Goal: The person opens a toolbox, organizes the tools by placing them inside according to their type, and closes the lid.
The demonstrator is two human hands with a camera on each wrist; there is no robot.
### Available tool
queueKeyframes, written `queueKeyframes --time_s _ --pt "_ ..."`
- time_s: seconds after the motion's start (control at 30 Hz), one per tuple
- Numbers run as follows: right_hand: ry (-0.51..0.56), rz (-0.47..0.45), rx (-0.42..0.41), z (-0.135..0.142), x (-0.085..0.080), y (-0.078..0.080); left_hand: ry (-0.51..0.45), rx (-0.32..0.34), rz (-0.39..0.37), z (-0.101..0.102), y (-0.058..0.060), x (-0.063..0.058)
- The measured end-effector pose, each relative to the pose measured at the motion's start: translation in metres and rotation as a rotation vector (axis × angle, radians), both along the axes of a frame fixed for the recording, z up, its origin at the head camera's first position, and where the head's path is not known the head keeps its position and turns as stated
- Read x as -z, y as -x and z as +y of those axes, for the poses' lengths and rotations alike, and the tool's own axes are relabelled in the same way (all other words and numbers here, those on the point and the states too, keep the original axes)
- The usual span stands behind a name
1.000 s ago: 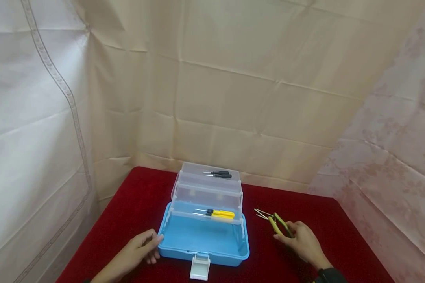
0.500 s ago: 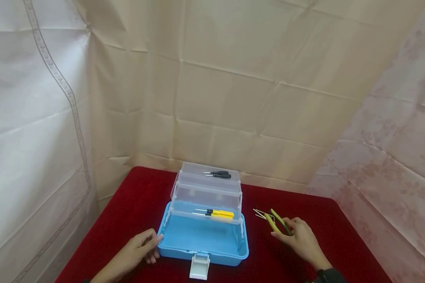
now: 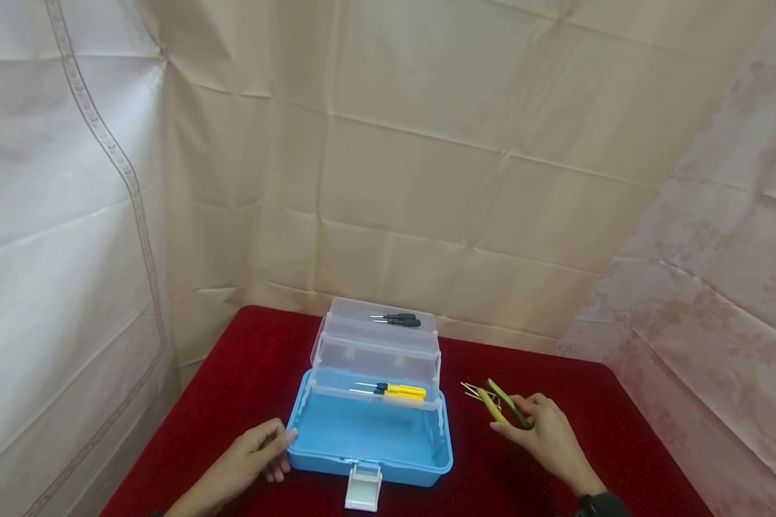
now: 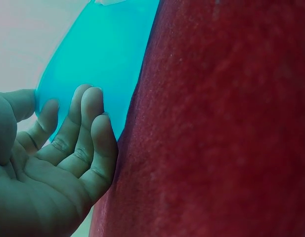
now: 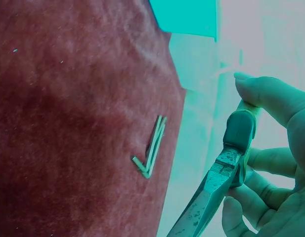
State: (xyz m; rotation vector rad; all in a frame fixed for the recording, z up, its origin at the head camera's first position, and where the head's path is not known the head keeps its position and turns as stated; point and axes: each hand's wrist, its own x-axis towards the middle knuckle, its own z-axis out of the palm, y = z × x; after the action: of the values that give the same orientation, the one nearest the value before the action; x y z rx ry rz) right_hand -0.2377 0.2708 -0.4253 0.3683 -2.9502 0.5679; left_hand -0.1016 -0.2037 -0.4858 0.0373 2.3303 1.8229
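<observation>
My left hand pinches the near left rim of a light-blue toolbox. In the left wrist view its thumb lies at the rim, the fingers against the outer wall. To the right of the box my right hand holds a pair of pliers by their yellow-green handles, which are spread apart. The right wrist view shows the pliers' metal head pointing down, above the cloth. Beyond them in the head view lie several L-shaped hex keys, seen too as hex keys on red cloth.
The toolbox stands open with clear stepped trays raised. Two yellow screwdrivers lie in the lower tray, two black screwdrivers at the top. A white latch hangs in front. Red cloth covers the table; fabric walls surround it.
My right hand has shifted slightly left and away from me with the pliers, whose handles now sit closer to the hex keys. My left hand stays at the rim.
</observation>
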Motion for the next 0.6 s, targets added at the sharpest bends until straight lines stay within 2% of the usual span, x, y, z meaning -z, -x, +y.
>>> queueKeyframes --time_s 0.3,0.6 --pt "0.033 -0.01 -0.004 -0.01 -0.009 -0.007 -0.02 0.014 -0.002 -0.002 -0.001 0.002" --pt "0.057 0.02 -0.051 -0.019 -0.018 -0.013 -0.021 0.015 0.003 -0.001 -0.002 -0.001"
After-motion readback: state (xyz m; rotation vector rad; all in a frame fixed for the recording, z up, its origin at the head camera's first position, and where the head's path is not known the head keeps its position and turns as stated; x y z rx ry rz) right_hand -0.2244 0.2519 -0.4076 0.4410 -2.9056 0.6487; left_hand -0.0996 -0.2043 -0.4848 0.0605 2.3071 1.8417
